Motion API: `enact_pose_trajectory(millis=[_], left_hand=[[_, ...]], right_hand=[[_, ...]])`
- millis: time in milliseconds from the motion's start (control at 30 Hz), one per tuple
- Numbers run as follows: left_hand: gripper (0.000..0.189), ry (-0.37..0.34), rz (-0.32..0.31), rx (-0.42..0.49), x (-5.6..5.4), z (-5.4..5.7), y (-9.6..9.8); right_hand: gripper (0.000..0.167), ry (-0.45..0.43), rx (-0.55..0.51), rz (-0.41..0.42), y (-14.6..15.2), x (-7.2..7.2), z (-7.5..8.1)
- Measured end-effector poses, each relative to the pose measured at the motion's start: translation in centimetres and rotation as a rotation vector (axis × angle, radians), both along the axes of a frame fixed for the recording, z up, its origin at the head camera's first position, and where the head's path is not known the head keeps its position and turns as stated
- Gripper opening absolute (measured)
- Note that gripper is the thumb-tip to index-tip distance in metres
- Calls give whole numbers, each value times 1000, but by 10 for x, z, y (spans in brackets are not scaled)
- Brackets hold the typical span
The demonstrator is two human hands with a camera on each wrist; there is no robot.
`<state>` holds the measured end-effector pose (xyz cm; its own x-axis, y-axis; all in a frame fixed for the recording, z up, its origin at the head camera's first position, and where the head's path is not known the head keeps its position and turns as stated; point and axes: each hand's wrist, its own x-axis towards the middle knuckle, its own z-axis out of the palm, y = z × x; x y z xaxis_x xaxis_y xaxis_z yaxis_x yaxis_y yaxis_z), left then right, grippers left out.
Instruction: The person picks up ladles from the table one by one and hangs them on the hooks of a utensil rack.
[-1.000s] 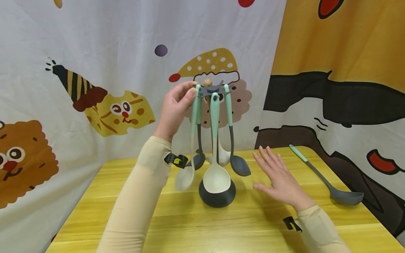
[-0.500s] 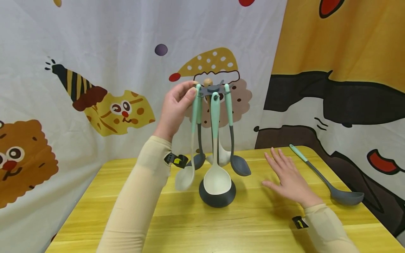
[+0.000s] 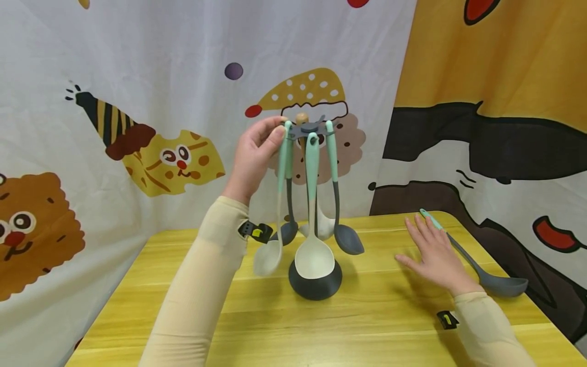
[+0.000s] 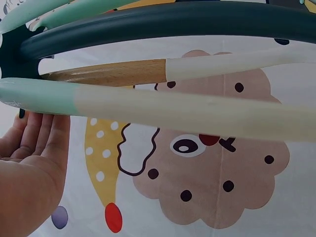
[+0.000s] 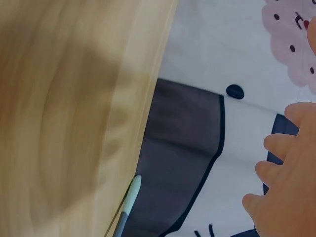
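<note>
A utensil rack [image 3: 315,287] with a dark round base stands on the table, several mint-handled kitchen tools hanging from its dark top. Thumb and fingers of my left hand [image 3: 254,155] pinch the rack's hook end, against the handle top of a cream spoon [image 3: 268,259]. In the left wrist view, that handle partly hides the fingertips. A cream ladle-like spoon [image 3: 314,258] hangs at the front. My right hand [image 3: 435,257], fingers spread and holding nothing, hovers near a grey ladle [image 3: 502,285] lying at the right; it partly covers the ladle's mint handle.
Beneath the rack and ladle is a yellow wood-grain table [image 3: 257,326]. Its back edge meets a printed cartoon curtain [image 3: 183,76]. Grey spoon heads [image 3: 348,239] stick out from the rack's right side.
My right hand has moved to the right, away from the rack and closer to the ladle, its fingers now overlapping the ladle's handle in view. The left hand and rack keep their place.
</note>
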<state>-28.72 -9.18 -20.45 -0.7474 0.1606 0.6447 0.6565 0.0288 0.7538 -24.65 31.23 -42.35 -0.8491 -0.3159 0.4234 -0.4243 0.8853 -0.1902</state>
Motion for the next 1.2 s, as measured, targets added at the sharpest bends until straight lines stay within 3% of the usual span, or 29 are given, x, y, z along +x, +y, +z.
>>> enact_pose_trajectory(millis=[533, 900, 1200], left_hand=[[33, 18, -5, 3, -1, 1, 1], [34, 13, 7, -7, 1, 1, 0], [34, -2, 5, -1, 0, 0, 0]], right_hand=[[99, -141, -30, -175, 33, -3, 0], [102, -180, -30, -240, 51, -8, -5], [109, -268, -64, -307, 67, -9, -3]])
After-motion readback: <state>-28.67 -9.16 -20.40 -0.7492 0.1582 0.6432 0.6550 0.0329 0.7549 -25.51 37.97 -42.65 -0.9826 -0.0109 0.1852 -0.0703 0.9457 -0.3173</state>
